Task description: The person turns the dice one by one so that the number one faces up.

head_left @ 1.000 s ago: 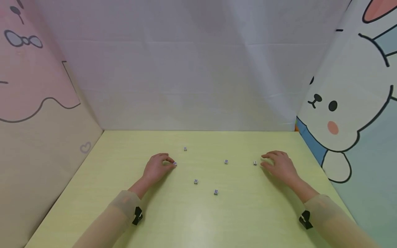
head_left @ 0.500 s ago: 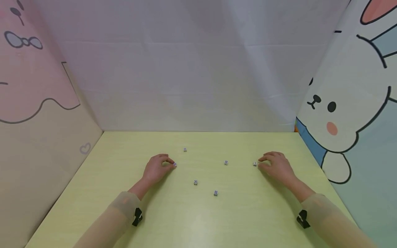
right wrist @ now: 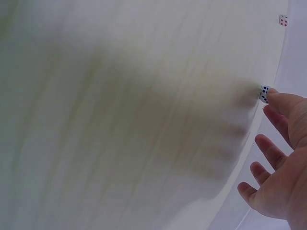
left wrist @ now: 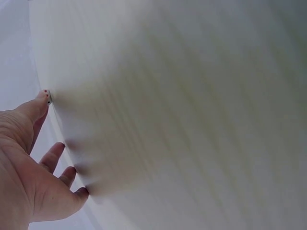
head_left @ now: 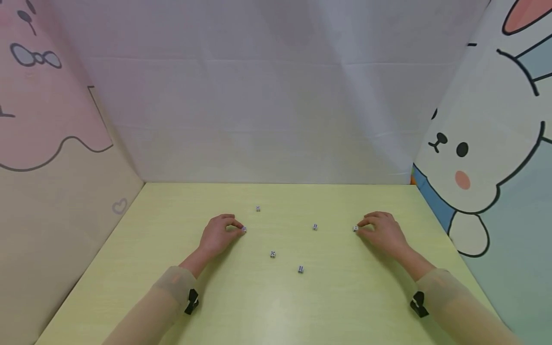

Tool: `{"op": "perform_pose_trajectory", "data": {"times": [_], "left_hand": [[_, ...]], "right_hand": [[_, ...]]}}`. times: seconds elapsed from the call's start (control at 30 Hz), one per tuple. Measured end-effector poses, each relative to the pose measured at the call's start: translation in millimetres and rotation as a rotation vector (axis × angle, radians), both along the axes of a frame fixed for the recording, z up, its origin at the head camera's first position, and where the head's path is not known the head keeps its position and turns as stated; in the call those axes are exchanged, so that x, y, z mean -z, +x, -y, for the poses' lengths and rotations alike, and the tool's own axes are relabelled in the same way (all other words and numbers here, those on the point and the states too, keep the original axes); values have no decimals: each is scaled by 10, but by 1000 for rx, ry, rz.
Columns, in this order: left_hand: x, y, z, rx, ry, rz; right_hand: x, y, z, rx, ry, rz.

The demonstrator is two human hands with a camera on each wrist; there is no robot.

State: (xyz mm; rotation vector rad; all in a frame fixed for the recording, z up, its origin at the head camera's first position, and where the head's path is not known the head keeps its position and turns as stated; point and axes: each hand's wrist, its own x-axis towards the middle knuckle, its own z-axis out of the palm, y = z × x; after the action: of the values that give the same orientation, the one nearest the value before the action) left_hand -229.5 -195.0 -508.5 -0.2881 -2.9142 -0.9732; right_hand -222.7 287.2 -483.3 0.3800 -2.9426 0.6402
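Four loose dice (head_left: 272, 254) lie spread between my left hand (head_left: 217, 235), pinching one die (head_left: 244, 229), and my right hand (head_left: 382, 231), pinching another die (head_left: 355, 229). I judge grasping is in hand; next, moving either calls for a light, steady hold.

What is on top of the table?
Six dice: four untouched, one pinched by the left hand, one at the right hand. What the sleeves cover is hidden.
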Motion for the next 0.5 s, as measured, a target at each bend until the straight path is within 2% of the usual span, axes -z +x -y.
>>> {"op": "perform_pose_trajectory", "data": {"times": [0.5], "left_hand": [[-38,26,-19,-13,8,11]], "right_hand": [[35,-37,66,-35,-2,-7]]}}
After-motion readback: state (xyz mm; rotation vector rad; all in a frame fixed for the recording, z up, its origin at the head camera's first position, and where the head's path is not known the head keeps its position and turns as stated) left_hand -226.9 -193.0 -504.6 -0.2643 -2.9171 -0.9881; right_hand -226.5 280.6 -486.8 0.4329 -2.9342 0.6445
